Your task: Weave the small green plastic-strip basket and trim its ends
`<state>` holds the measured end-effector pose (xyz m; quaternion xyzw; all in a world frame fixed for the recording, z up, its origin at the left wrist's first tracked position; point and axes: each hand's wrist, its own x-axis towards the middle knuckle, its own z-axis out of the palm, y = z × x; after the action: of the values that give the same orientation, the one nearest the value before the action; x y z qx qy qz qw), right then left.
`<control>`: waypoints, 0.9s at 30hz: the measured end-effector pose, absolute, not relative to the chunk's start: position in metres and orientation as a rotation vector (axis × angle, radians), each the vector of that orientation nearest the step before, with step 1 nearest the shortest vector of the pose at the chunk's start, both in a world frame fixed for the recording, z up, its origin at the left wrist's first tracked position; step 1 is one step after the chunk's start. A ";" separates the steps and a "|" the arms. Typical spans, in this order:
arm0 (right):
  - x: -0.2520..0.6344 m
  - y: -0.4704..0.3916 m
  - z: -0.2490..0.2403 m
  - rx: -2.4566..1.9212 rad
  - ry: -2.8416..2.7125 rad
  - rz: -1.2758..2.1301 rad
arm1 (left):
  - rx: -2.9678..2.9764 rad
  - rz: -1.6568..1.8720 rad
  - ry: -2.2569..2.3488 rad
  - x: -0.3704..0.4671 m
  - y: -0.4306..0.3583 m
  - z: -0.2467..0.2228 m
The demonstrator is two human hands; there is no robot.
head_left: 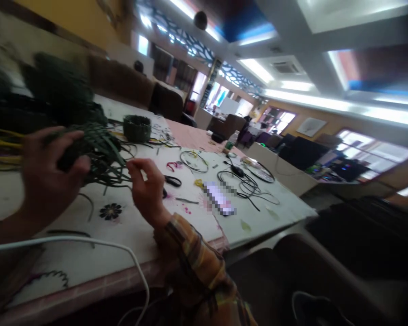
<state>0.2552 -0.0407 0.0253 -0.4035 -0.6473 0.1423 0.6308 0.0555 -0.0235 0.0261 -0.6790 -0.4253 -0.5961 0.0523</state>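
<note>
A bundle of dark green woven strips (102, 154) is raised over the table at the left. My left hand (52, 170) wraps round its left side, thumb and fingers curled on it. On the bundle's right edge, my right hand (146, 188) pinches the end of a green strip between thumb and fingers. Just below the bundle lies a dark flower-shaped piece (110, 211). Behind it stands a small round green woven basket (137, 128). Black-handled scissors (172, 181) lie right of my right hand, partly hidden by it.
On the white-covered table (193, 226) lie a phone (219, 198), coiled black cable (238, 171) and a wire hoop (193, 161). A white cord (98, 241) crosses the near left. Dark green masses (57, 86) fill the back left. A bottle (231, 140) stands farther back.
</note>
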 end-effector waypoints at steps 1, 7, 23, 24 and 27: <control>0.254 -0.038 0.021 -0.911 -1.446 0.543 | -2.032 -1.758 -1.265 0.061 -0.019 0.025; 0.248 -0.027 0.004 -0.856 -1.116 1.124 | -1.978 -1.734 -1.220 0.068 -0.011 0.017; 0.258 -0.028 0.010 -1.050 -1.196 0.502 | -1.967 -1.830 -1.195 0.078 -0.012 0.008; 0.259 -0.031 0.013 -1.029 -1.220 0.445 | -1.967 -1.831 -1.198 0.079 -0.012 0.008; 0.259 -0.035 0.017 -0.922 -1.413 0.283 | -1.976 -1.822 -1.214 0.082 -0.015 0.008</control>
<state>0.2587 -0.0348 0.0168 -0.4066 -0.6234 0.1250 0.6560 0.0816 -0.0148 0.0076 -0.6669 -0.4098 -0.6150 0.0958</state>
